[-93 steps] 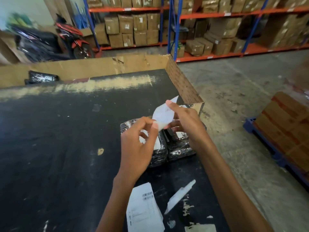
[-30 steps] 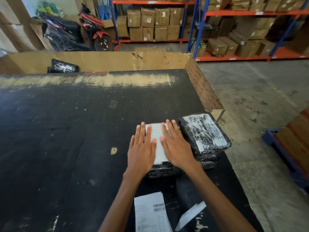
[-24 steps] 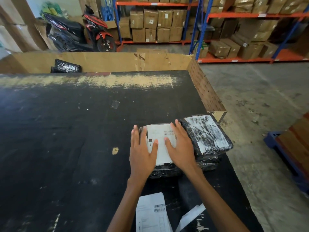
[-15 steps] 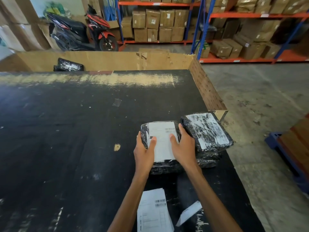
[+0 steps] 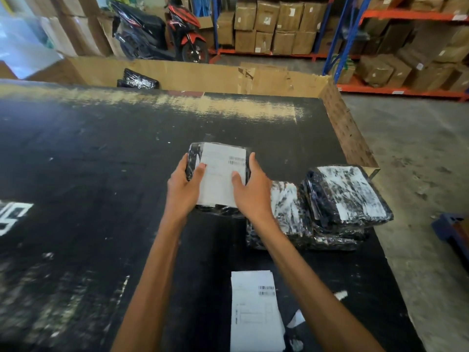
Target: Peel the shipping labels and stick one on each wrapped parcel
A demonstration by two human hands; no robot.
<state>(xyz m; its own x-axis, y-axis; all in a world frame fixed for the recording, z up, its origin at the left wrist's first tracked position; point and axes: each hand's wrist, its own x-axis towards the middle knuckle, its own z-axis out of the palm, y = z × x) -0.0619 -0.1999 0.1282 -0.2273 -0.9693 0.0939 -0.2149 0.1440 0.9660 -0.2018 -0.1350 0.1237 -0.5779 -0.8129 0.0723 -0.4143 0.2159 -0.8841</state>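
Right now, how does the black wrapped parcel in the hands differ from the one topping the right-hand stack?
The hand-held black wrapped parcel carries a clean white shipping label with barcodes; the stack-top black wrapped parcel shows only streaky white patches. The left hand and right hand grip the hand-held one's sides; the stack-top one lies untouched on other parcels. Both share glossy black film.
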